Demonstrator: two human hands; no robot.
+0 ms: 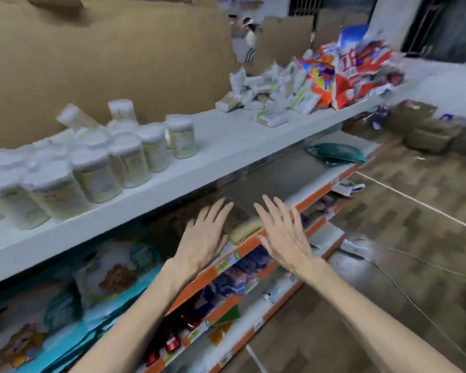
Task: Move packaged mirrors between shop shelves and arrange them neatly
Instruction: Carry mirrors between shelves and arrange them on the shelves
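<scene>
Both my hands reach out over the second shelf (pixel 318 191), the one with the orange front strip. My left hand (pixel 206 235) has its fingers straight and spread, with the palm down near the shelf edge. My right hand (pixel 283 232) is also spread flat, just right of it, and holds nothing. Between the two hands lies a pale yellow flat package (pixel 246 231) at the shelf edge. Colourful cartoon-printed flat packages (pixel 111 275) fill the left part of this shelf. The frame is blurred, so I cannot tell which packages are mirrors.
The white top shelf (pixel 226 141) carries several tubs of cotton swabs (pixel 97 168) on the left, with white packets (pixel 267 95) and red bags (pixel 355 74) on the right. A teal pouch (pixel 336 153) lies farther along the second shelf. Lower shelves hold small goods. Cables (pixel 404 265) cross the floor.
</scene>
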